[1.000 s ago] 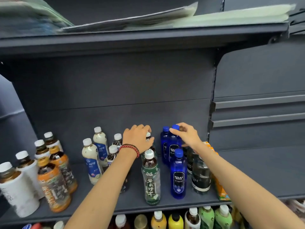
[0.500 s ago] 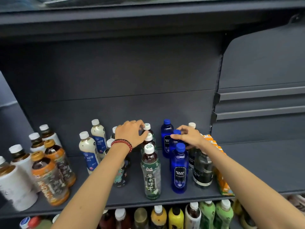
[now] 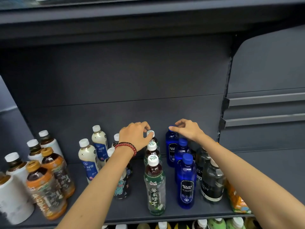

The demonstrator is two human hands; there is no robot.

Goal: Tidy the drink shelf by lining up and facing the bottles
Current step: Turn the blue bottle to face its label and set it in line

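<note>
Three green-labelled tea bottles stand in a row front to back; the front one [image 3: 154,187] faces me. My left hand [image 3: 135,136], with a red bead bracelet, pinches the white cap of the rearmost tea bottle [image 3: 150,134]. Beside them runs a row of three blue soda bottles, the front one [image 3: 186,184] with its label forward. My right hand [image 3: 187,129] holds the blue cap of the rearmost blue bottle [image 3: 171,146] with its fingertips. Dark clear bottles [image 3: 212,180] stand right of the blue row, partly behind my right forearm.
Milky bottles with blue labels [image 3: 89,157] stand left of my left arm, orange-labelled tea bottles [image 3: 46,187] and white-wrapped bottles [image 3: 13,195] further left. An orange carton [image 3: 237,200] sits at the right. The dark shelf [image 3: 181,214] has a lower shelf of bottles [image 3: 216,223] beneath.
Both hands reached further back, from the middle bottles to the rearmost tea and blue bottles. The blue row and tea row look straighter. The camera tilted down slightly.
</note>
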